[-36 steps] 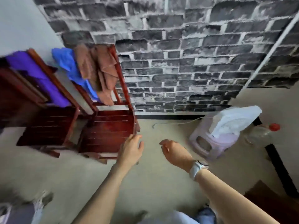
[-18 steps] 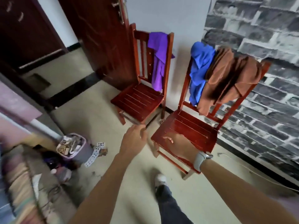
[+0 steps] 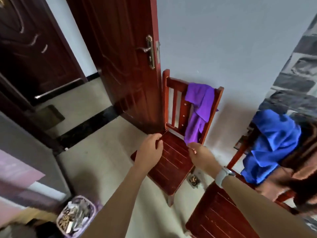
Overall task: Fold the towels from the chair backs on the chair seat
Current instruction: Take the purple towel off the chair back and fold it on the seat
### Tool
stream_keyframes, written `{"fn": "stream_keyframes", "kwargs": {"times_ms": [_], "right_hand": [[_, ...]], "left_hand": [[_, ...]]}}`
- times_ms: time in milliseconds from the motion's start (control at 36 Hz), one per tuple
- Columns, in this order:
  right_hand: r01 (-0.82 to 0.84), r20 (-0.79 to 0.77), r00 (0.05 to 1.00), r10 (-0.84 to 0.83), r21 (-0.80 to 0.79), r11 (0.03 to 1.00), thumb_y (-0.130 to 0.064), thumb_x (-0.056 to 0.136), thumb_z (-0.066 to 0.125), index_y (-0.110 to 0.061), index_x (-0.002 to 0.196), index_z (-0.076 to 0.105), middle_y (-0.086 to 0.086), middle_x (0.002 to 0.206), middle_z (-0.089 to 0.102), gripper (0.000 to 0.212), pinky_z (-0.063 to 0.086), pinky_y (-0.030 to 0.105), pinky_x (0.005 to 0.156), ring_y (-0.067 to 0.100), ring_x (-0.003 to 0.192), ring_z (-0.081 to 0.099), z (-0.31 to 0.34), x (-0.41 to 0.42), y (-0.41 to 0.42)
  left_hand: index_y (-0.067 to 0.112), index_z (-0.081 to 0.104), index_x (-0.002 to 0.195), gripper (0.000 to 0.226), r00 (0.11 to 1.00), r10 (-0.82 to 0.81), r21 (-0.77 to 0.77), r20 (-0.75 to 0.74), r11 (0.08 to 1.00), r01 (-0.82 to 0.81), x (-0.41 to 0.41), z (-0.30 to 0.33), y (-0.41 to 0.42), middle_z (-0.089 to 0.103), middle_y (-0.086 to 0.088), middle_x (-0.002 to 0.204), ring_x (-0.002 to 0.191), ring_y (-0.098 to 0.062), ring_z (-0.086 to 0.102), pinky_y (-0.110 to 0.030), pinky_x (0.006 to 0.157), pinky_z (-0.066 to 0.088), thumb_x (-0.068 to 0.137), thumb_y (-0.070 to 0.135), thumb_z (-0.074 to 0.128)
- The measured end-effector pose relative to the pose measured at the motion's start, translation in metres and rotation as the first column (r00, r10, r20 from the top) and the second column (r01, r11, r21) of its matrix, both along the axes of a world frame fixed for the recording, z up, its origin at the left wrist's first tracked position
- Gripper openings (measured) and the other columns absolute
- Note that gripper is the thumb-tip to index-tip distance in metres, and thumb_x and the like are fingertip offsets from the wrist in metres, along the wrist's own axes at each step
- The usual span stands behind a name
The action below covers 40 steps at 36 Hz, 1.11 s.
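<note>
A purple towel [image 3: 199,109] hangs over the back of the red wooden chair [image 3: 171,162] by the door. On the back of a second red chair [image 3: 217,215] at the right hang a blue towel [image 3: 271,145] and a brown towel [image 3: 301,169]. Both hands are stretched out above the first chair's bare seat. My left hand [image 3: 150,152] has loosely curled fingers and holds nothing. My right hand [image 3: 200,156] is just below the purple towel's lower end, fingers relaxed, apart from the cloth. A watch sits on the right wrist.
A dark red door [image 3: 123,57] stands open against the first chair's left side. A small purple bin [image 3: 75,219] full of scraps sits on the floor at the lower left. A floor drain [image 3: 193,180] lies between the chairs. A brick-patterned wall [image 3: 298,66] is at the right.
The view has swung left, from the brick wall to the door. Both hands now reach over the chair with the purple towel instead of the one with the blue and brown towels.
</note>
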State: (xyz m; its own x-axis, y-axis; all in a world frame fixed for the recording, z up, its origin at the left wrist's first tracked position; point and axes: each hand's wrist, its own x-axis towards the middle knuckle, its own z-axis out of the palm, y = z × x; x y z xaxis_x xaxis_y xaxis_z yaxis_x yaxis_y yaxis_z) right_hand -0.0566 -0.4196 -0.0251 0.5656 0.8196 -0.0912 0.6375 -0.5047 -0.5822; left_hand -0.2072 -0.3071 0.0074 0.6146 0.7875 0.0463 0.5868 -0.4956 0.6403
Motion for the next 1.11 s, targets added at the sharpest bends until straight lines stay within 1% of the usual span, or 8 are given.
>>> {"fn": "stream_keyframes", "kwargs": {"times_ms": [194, 278, 472, 667, 778, 889, 972, 1111], "right_hand": [[0.26, 0.094, 0.961, -0.259, 0.005, 0.966, -0.017, 0.09, 0.045, -0.009, 0.122, 0.051, 0.015, 0.12, 0.057, 0.033, 0.043, 0.042, 0.092, 0.033, 0.112, 0.052, 0.014, 0.08, 0.088], [0.426, 0.001, 0.904, -0.427, 0.04, 0.904, -0.015, 0.09, 0.048, -0.004, 0.124, 0.05, 0.019, 0.122, 0.055, 0.036, 0.039, 0.039, 0.095, 0.035, 0.114, 0.049, 0.013, 0.116, 0.118], [0.827, -0.255, 0.553, -0.794, 0.054, 0.559, -0.025, 0.086, 0.059, 0.005, 0.116, 0.051, 0.026, 0.116, 0.056, 0.044, 0.039, 0.043, 0.096, 0.041, 0.112, 0.05, -0.004, 0.173, 0.183], [0.987, -0.564, 0.145, -0.813, 0.022, 0.16, -0.021, 0.085, 0.059, 0.002, 0.127, 0.033, 0.022, 0.123, 0.051, 0.054, 0.038, 0.037, 0.097, 0.036, 0.113, 0.051, -0.005, 0.184, 0.245], [0.986, -0.599, 0.157, -0.785, 0.054, 0.156, -0.032, 0.07, 0.065, -0.005, 0.116, 0.046, 0.01, 0.101, 0.051, 0.056, 0.04, 0.031, 0.082, 0.022, 0.09, 0.051, -0.002, 0.184, 0.258], [0.977, -0.633, 0.212, -0.745, 0.129, 0.168, -0.022, 0.083, 0.065, -0.004, 0.12, 0.048, 0.006, 0.106, 0.051, 0.045, 0.044, 0.035, 0.09, 0.02, 0.097, 0.052, 0.005, 0.18, 0.254], [0.977, -0.709, 0.21, -0.673, 0.137, 0.161, -0.023, 0.08, 0.07, 0.003, 0.111, 0.054, 0.015, 0.104, 0.061, 0.043, 0.051, 0.043, 0.088, 0.028, 0.095, 0.061, 0.007, 0.173, 0.251], [0.97, -0.824, 0.216, -0.524, 0.123, 0.207, -0.011, 0.084, 0.064, -0.003, 0.1, 0.055, 0.013, 0.087, 0.06, 0.02, 0.053, 0.026, 0.054, 0.019, 0.068, 0.062, 0.009, 0.161, 0.249]], "left_hand": [[0.016, 0.054, 0.124, 0.032, 0.995, -0.087, 0.015, 0.054, 0.996, 0.087, 0.062, -0.004, 0.097, 0.055, 0.0, 0.12, 0.113, -0.013, 0.05, -0.019, 0.091, 0.035, 0.095, 0.021, 0.044], [0.015, 0.055, 0.123, 0.031, 0.986, -0.158, 0.002, 0.051, 0.987, 0.158, 0.091, -0.012, 0.137, 0.056, 0.0, 0.12, 0.111, -0.012, 0.051, -0.017, 0.089, 0.035, 0.094, 0.021, 0.045], [0.013, 0.052, 0.127, 0.034, 0.92, -0.388, -0.054, 0.061, 0.919, 0.391, 0.157, -0.026, 0.229, 0.056, -0.003, 0.124, 0.114, -0.013, 0.052, -0.018, 0.091, 0.037, 0.094, 0.019, 0.046], [0.015, 0.049, 0.13, 0.035, 0.861, -0.501, -0.144, 0.084, 0.849, 0.508, 0.196, -0.04, 0.294, 0.052, -0.001, 0.131, 0.118, -0.011, 0.05, -0.019, 0.094, 0.038, 0.095, 0.021, 0.045], [0.012, 0.048, 0.129, 0.037, 0.858, -0.499, -0.322, 0.12, 0.798, 0.509, 0.216, -0.046, 0.307, 0.053, -0.004, 0.13, 0.114, -0.014, 0.053, -0.022, 0.091, 0.041, 0.094, 0.024, 0.049], [0.011, 0.057, 0.122, 0.037, 0.846, -0.505, -0.572, 0.169, 0.649, 0.502, 0.235, -0.046, 0.293, 0.06, -0.001, 0.121, 0.11, -0.011, 0.056, -0.02, 0.089, 0.04, 0.09, 0.031, 0.055], [0.018, 0.064, 0.086, 0.012, 0.812, -0.516, -0.636, 0.272, 0.538, 0.554, 0.245, -0.042, 0.274, 0.067, 0.007, 0.086, 0.081, 0.005, 0.06, -0.018, 0.077, 0.041, 0.088, 0.03, 0.06], [0.011, 0.061, 0.09, 0.018, 0.822, -0.394, -0.608, 0.412, 0.553, 0.57, 0.252, -0.043, 0.254, 0.069, 0.001, 0.092, 0.088, -0.008, 0.065, -0.023, 0.08, 0.051, 0.079, 0.022, 0.071]]}}
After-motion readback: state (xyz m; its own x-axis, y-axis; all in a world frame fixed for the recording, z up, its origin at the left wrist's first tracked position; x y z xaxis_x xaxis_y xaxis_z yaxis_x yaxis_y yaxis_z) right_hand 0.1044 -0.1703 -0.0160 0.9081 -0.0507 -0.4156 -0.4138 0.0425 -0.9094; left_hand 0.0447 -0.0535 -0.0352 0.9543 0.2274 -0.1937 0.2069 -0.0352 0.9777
